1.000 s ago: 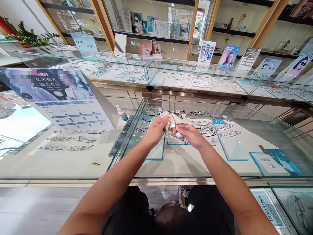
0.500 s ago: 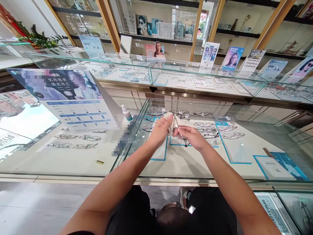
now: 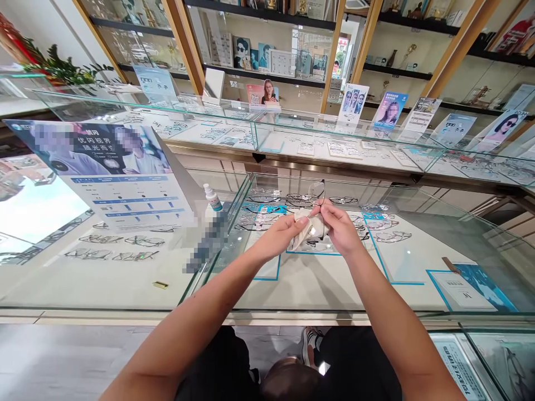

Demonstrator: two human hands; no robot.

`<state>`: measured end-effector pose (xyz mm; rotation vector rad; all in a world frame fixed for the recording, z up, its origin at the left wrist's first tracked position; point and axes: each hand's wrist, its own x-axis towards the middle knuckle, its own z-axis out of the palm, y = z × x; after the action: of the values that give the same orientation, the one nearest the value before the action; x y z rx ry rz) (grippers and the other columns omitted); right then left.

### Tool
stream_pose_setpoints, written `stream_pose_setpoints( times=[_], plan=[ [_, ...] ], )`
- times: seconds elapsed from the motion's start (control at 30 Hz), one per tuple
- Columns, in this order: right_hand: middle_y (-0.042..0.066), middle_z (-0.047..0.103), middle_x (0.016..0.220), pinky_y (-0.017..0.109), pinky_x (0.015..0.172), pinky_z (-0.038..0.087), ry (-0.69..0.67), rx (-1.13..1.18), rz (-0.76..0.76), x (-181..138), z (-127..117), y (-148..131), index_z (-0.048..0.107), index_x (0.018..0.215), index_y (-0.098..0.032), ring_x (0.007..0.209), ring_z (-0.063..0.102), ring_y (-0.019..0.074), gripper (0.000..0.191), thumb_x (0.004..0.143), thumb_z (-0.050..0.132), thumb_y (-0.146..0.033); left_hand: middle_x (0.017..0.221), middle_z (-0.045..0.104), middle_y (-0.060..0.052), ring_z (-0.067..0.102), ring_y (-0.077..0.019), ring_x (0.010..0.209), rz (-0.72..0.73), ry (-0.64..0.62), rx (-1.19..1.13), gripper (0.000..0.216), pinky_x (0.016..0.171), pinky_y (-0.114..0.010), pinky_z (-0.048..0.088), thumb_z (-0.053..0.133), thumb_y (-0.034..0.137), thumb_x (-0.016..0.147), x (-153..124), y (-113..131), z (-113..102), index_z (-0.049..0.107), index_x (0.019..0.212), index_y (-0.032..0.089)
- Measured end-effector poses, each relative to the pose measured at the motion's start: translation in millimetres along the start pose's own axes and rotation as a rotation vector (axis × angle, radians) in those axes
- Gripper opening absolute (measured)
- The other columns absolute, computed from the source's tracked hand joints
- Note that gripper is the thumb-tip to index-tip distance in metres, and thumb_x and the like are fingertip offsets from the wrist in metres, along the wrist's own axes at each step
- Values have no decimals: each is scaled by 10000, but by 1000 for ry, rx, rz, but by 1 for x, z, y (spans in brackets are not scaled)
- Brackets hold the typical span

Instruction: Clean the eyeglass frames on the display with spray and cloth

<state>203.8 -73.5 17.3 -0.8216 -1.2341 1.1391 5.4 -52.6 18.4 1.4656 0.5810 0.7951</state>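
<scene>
Above the glass display case, my left hand (image 3: 281, 235) is closed, pinching a pale cleaning cloth (image 3: 297, 240) between thumb and fingers. My right hand (image 3: 341, 227) is closed on a pair of thin dark-framed eyeglasses (image 3: 323, 190), gripping them near the middle of the frame. The eyeglasses are turned upright, one part sticking up above my fingers and another part lying against the cloth. Part of the frame is hidden by my fingers and the cloth.
A small white spray bottle (image 3: 212, 197) stands on the glass at left, beside a large tent-shaped sign (image 3: 121, 195). Rows of eyeglasses (image 3: 144, 240) lie inside the cases. Behind runs another glass counter (image 3: 288, 147) with standing cards, then shelves.
The eyeglasses have turned upright, and my right hand has moved up onto the frame. The cloth, earlier wrapped around the glasses between both hands, is now lower in my left hand.
</scene>
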Motion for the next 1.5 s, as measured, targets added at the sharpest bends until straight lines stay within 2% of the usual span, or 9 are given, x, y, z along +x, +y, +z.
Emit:
stream_pose_setpoints(
  times=[0.13, 0.33, 0.47, 0.6, 0.8, 0.9, 1.07, 1.33, 1.5],
  plan=[
    [63, 633, 1104, 377, 1030, 476, -33, -71, -15, -2, 7, 8, 861, 923, -285, 1188, 580, 268, 349, 937, 748, -615, 655, 530, 9, 385, -100, 599, 21, -15, -96, 623, 579, -257, 295, 696, 754, 905, 0, -4, 11, 601, 753, 157],
    [52, 586, 1056, 378, 1002, 475, -76, -166, -68, -5, 13, 5, 875, 1031, -291, 1072, 587, 239, 367, 984, 695, -606, 670, 572, -1, 459, -127, 631, 44, 138, -145, 623, 622, -265, 356, 729, 780, 861, 4, -13, 18, 635, 819, 165],
    [46, 560, 994, 365, 970, 476, -92, -182, -82, -5, 17, 0, 877, 951, -268, 1000, 575, 220, 382, 985, 698, -604, 696, 571, 2, 430, -108, 617, 26, 185, -171, 656, 611, -256, 331, 755, 797, 823, 5, -18, 19, 602, 802, 160],
    [44, 552, 983, 354, 943, 481, -95, -198, -90, -5, 18, -1, 861, 862, -247, 959, 564, 207, 408, 982, 701, -603, 745, 594, 1, 461, -101, 657, 8, 173, -196, 650, 637, -242, 345, 803, 764, 801, 4, -16, 19, 622, 857, 142],
    [38, 577, 1007, 342, 954, 472, -46, -147, -42, -3, 13, 1, 861, 954, -261, 1042, 582, 221, 343, 946, 742, -583, 797, 627, 4, 522, -108, 694, -11, 81, -255, 584, 669, -239, 394, 912, 626, 762, 2, -13, 17, 638, 953, 147],
    [38, 647, 1007, 336, 901, 492, 6, -38, 22, -2, 12, 1, 804, 837, -253, 1000, 607, 218, 303, 885, 811, -552, 883, 677, -23, 581, -134, 772, 28, 29, -240, 532, 745, -255, 448, 916, 565, 784, 1, -10, 17, 662, 1009, 156],
    [29, 730, 991, 315, 785, 501, 107, 87, 108, -2, 13, 0, 734, 813, -256, 867, 613, 190, 314, 764, 910, -511, 916, 699, -40, 595, -156, 801, 62, 78, -124, 550, 762, -268, 470, 885, 583, 814, -2, -7, 19, 667, 1097, 166],
    [16, 710, 974, 322, 831, 488, -20, 57, 12, -4, 16, 5, 760, 802, -261, 870, 598, 172, 184, 839, 865, -406, 651, 509, 30, 402, -105, 607, 139, 287, 13, 633, 602, -253, 364, 680, 788, 887, 0, -9, 22, 519, 756, 190],
    [10, 730, 967, 301, 764, 473, 49, 90, 68, -2, 15, 5, 739, 788, -249, 833, 594, 164, 206, 799, 870, -407, 707, 581, -1, 469, -125, 646, 117, 207, 36, 636, 640, -268, 403, 610, 791, 935, 1, -7, 15, 579, 782, 175]
  ],
)
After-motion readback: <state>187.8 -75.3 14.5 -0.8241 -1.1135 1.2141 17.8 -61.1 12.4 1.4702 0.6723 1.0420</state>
